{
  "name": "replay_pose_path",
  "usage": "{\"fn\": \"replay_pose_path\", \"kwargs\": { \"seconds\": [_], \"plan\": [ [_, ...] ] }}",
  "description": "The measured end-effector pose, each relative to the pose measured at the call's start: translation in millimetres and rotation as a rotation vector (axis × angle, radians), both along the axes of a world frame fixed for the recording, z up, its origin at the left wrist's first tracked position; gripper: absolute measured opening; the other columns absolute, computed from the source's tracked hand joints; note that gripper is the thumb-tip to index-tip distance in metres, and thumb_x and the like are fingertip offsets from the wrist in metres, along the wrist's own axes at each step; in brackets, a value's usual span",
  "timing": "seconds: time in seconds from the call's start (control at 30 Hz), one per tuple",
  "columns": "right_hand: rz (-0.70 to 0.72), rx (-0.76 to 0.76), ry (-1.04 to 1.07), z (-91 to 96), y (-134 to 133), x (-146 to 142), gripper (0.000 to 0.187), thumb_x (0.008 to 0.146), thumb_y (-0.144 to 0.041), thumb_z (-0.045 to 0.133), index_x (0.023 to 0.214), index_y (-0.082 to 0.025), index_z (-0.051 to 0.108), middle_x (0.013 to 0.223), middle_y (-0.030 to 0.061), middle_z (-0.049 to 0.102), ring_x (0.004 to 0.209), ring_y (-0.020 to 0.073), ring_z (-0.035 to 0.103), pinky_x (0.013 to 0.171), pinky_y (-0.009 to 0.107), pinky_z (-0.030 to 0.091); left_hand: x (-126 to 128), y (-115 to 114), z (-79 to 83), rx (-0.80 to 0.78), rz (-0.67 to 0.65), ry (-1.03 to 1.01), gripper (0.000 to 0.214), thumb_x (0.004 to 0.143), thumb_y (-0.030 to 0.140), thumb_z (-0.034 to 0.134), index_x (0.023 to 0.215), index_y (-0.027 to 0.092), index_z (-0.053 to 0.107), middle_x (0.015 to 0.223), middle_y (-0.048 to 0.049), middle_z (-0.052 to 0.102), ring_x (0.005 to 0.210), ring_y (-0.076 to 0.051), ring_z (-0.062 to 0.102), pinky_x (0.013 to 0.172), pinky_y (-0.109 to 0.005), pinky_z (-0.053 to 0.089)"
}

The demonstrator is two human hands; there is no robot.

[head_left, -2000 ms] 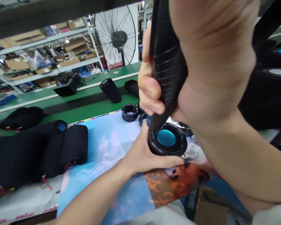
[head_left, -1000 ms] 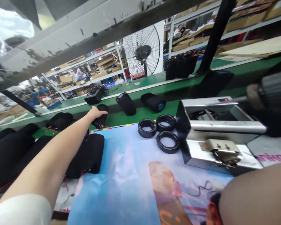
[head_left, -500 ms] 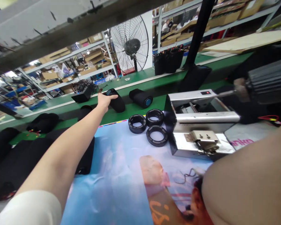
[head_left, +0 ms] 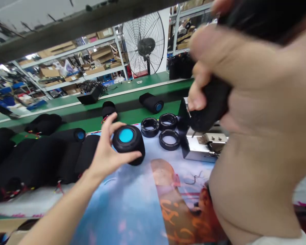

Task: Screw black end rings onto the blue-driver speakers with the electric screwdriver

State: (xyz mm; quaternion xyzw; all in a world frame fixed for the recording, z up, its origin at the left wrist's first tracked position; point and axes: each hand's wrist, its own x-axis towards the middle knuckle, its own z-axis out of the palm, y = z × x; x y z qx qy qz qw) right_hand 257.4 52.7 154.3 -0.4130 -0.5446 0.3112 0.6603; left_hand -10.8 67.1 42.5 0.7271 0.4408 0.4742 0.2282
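Observation:
My left hand point(head_left: 105, 153) has its thumb and fingers around a black cylindrical speaker point(head_left: 140, 146), whose round blue end faces up toward me. It is above the printed sheet, left of three black rings point(head_left: 169, 139). Close to the camera on the right, my right hand point(head_left: 234, 68) wraps around the black handle of a power drill point(head_left: 214, 105); the drill's upper part is cut off by the frame. Behind the right hand and partly hidden stands a metal fixture point(head_left: 199, 148) with a small clamp block on it.
More black speakers lie in a pile point(head_left: 38, 160) at the left, some with red wires. Another speaker point(head_left: 151, 102) rests on the green bench point(head_left: 132, 90) behind the rings. A large fan point(head_left: 146, 46) and loaded shelves stand beyond. A beam point(head_left: 66, 37) crosses overhead.
My left hand has brought the speaker from the green bench nearer to me, blue end up. My right hand has come into view with the drill, now in front of the metal fixture.

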Motion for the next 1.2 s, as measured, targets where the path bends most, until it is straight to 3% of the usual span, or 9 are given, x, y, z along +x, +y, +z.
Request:
{"fn": "replay_pose_path", "kwargs": {
  "seconds": [0.1,0.2,0.3,0.37,0.57,0.8,1.0,1.1,1.2],
  "plan": [
    [-0.037,-0.011,-0.152,-7.8,13.5,-21.7,0.040,0.079,-0.027,0.090,0.099,-0.022,0.056,0.079,-0.0055,0.055,0.043,0.0085,0.055,0.034,0.027,0.043,3.3,-20.6,-33.7,-0.037,0.028,-0.076,0.126,0.056,0.058,0.106,0.158,0.032,0.038,0.139,-0.0114,0.067,0.132,-0.035,0.070,0.116,-0.051,0.054],
    [0.008,-0.319,-0.378,-26.7,30.9,-35.7,0.041,0.085,-0.034,0.085,0.110,-0.021,0.055,0.079,-0.0048,0.060,0.040,0.0080,0.055,0.036,0.021,0.041,3.4,-24.7,-47.6,-0.147,-0.021,-0.194,0.135,0.053,0.064,0.105,0.161,0.030,0.032,0.150,-0.0158,0.061,0.142,-0.039,0.064,0.122,-0.054,0.050],
    [0.001,-0.554,-0.623,-48.4,42.0,-46.0,0.056,0.087,-0.044,0.083,0.129,-0.024,0.054,0.076,-0.0029,0.063,0.041,0.0122,0.057,0.038,0.024,0.042,1.7,-25.1,-47.1,-0.293,-0.096,-0.226,0.122,0.056,0.059,0.105,0.155,0.027,0.041,0.156,-0.0175,0.060,0.148,-0.042,0.060,0.126,-0.058,0.046],
    [0.024,-0.630,-0.716,-61.3,46.2,-53.2,0.064,0.085,-0.041,0.085,0.138,-0.024,0.053,0.074,-0.0017,0.063,0.039,0.0137,0.055,0.037,0.026,0.041,0.6,-26.3,-44.6,-0.343,-0.127,-0.243,0.112,0.058,0.052,0.105,0.150,0.025,0.047,0.155,-0.0173,0.062,0.148,-0.042,0.060,0.127,-0.059,0.045],
    [0.089,-0.790,-0.891,-90.7,58.7,-66.7,0.066,0.099,-0.032,0.075,0.156,-0.019,0.045,0.092,0.0006,0.066,0.055,0.0043,0.053,0.048,0.015,0.045,-0.6,-30.9,-39.7,-0.428,-0.244,-0.309,0.110,0.062,0.042,0.103,0.152,0.024,0.042,0.154,-0.0184,0.063,0.147,-0.041,0.061,0.127,-0.059,0.046],
    [0.055,-0.835,-0.956,-99.1,62.5,-66.1,0.060,0.104,-0.038,0.069,0.156,-0.016,0.046,0.094,0.0022,0.066,0.061,0.0056,0.055,0.053,0.017,0.050,-2.2,-30.2,-34.3,-0.389,-0.322,-0.306,0.102,0.062,0.038,0.104,0.146,0.025,0.048,0.149,-0.0157,0.068,0.141,-0.039,0.067,0.121,-0.055,0.053],
    [-0.007,-0.743,-0.815,-84.9,49.2,-60.1,0.062,0.092,-0.028,0.077,0.146,-0.019,0.049,0.068,-0.0053,0.061,0.045,0.0112,0.055,0.045,0.022,0.044,-2.7,-25.7,-35.2,-0.323,-0.354,-0.293,0.095,0.063,0.040,0.105,0.141,0.026,0.052,0.143,-0.0143,0.070,0.135,-0.037,0.070,0.117,-0.055,0.055],
    [0.024,-0.634,-0.625,-79.0,28.5,-51.9,0.054,0.084,-0.035,0.082,0.128,-0.024,0.052,0.064,-0.0060,0.060,0.046,0.0168,0.061,0.044,0.026,0.046,-0.3,-25.6,-40.4,-0.337,-0.322,-0.309,0.106,0.054,0.050,0.109,0.139,0.027,0.051,0.142,-0.0145,0.069,0.135,-0.040,0.068,0.117,-0.058,0.054],
    [0.076,-0.553,-0.435,-83.0,-4.1,-45.4,0.055,0.079,-0.051,0.083,0.117,-0.025,0.052,0.062,-0.0058,0.061,0.047,0.0176,0.062,0.046,0.026,0.049,3.7,-37.9,-49.7,-0.383,-0.248,-0.337,0.129,0.048,0.058,0.109,0.152,0.027,0.039,0.152,-0.0188,0.062,0.147,-0.046,0.059,0.124,-0.064,0.047]
  ]
}}
